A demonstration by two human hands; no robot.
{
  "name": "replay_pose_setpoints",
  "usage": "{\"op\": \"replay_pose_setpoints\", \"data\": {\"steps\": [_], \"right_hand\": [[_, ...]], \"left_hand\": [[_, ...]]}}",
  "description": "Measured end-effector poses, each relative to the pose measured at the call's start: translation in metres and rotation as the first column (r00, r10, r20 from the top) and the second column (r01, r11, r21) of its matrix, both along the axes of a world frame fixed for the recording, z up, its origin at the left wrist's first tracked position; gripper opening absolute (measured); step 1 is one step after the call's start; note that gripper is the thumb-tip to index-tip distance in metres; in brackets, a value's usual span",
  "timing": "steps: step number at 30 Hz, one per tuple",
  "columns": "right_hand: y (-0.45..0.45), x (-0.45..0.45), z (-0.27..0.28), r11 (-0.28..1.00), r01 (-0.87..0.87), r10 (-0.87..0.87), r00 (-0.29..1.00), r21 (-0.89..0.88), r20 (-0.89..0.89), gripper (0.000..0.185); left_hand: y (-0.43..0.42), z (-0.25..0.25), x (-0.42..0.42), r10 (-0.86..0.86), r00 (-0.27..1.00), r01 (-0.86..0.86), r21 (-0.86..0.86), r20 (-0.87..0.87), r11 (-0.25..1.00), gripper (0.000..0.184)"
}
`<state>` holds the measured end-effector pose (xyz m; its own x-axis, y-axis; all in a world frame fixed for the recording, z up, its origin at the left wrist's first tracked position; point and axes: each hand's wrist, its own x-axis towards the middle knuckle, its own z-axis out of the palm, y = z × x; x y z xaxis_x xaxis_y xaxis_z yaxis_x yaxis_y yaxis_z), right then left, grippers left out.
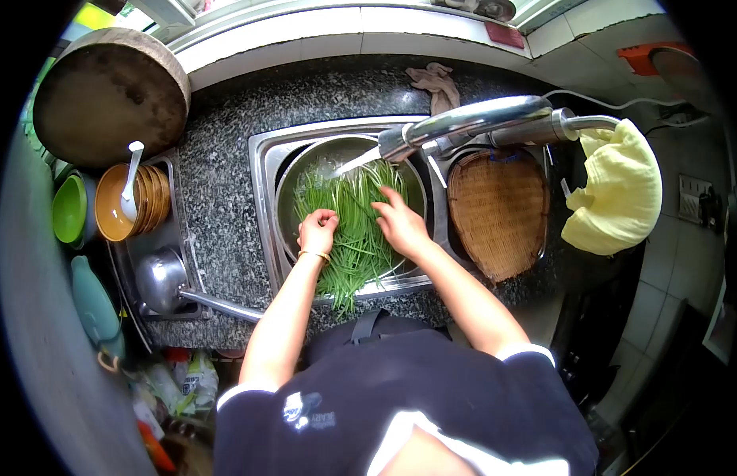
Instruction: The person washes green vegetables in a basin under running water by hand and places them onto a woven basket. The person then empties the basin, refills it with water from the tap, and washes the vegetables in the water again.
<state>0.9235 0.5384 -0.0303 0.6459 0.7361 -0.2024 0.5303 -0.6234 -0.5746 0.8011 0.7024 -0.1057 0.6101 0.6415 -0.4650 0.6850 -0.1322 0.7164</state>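
A heap of long, thin greens that look like garlic chives (pixel 354 238) fills a round metal basin (pixel 417 178) standing in the steel sink (pixel 263 159). Their ends hang over the basin's front rim. Water runs onto them from the faucet (pixel 455 125). My left hand (pixel 317 232), with a yellow band at the wrist, is at the left side of the heap, its fingers pinched together; what they grip is too small to make out. Across the heap, my right hand (pixel 402 228) touches the greens with its index finger stretched out and fingers apart.
A woven bamboo basket (pixel 499 210) lies over the right basin. At left are stacked brown bowls (pixel 118 202) with a white spoon (pixel 133 182), a metal ladle (pixel 160 279) and a thick round chopping board (pixel 111 99). A yellow cloth (pixel 618 190) hangs at right.
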Motion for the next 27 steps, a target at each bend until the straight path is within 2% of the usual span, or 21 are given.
{"op": "replay_pose_setpoints", "data": {"steps": [2, 3, 6, 7, 9, 14, 19, 21, 25, 27], "right_hand": [[0.013, -0.009, -0.005, 0.998, -0.012, 0.016, 0.998, 0.058, -0.06, 0.027], [0.022, -0.012, -0.009, 0.998, 0.001, 0.006, 0.993, 0.06, -0.114, 0.026], [0.049, -0.022, -0.02, 0.964, 0.264, -0.24, 0.915, 0.029, -0.325, 0.025], [0.054, -0.021, -0.024, 0.964, 0.263, -0.237, 0.914, 0.034, -0.328, 0.025], [0.06, -0.019, -0.03, 0.957, 0.274, -0.287, 0.848, -0.095, -0.445, 0.024], [0.047, -0.015, -0.036, 0.95, 0.311, -0.279, 0.859, 0.004, -0.429, 0.02], [0.031, -0.012, -0.039, 0.933, 0.344, -0.272, 0.866, 0.104, -0.419, 0.021], [0.031, -0.015, -0.04, 0.919, 0.336, -0.19, 0.834, 0.204, -0.517, 0.021], [0.03, -0.017, -0.036, 0.957, 0.228, -0.123, 0.881, 0.181, -0.458, 0.019], [0.028, -0.018, -0.035, 0.952, 0.246, -0.138, 0.877, 0.183, -0.461, 0.019]], "left_hand": [[-0.002, -0.011, -0.003, 0.066, 0.997, -0.061, -0.102, 0.043, 0.993, 0.017], [-0.004, -0.012, -0.004, 0.068, 0.997, -0.064, -0.097, 0.041, 0.993, 0.017], [-0.009, -0.012, -0.007, 0.087, 0.996, -0.085, -0.091, 0.025, 0.992, 0.018], [-0.011, -0.008, -0.006, 0.088, 0.996, -0.086, -0.086, 0.023, 0.993, 0.018], [-0.016, 0.0, -0.004, 0.058, 0.998, -0.059, -0.039, -0.023, 0.997, 0.018], [-0.02, 0.008, -0.004, 0.095, 0.991, -0.101, -0.064, -0.093, 0.993, 0.017], [-0.02, 0.01, 0.0, 0.061, 0.991, -0.069, -0.061, -0.119, 0.996, 0.018], [-0.021, 0.014, 0.001, 0.031, 0.996, -0.034, -0.043, -0.081, 0.998, 0.018], [-0.031, 0.034, 0.001, -0.019, 0.991, 0.023, 0.024, -0.129, 0.999, 0.018], [-0.033, 0.037, 0.0, -0.023, 0.993, 0.028, 0.045, -0.117, 0.999, 0.018]]}}
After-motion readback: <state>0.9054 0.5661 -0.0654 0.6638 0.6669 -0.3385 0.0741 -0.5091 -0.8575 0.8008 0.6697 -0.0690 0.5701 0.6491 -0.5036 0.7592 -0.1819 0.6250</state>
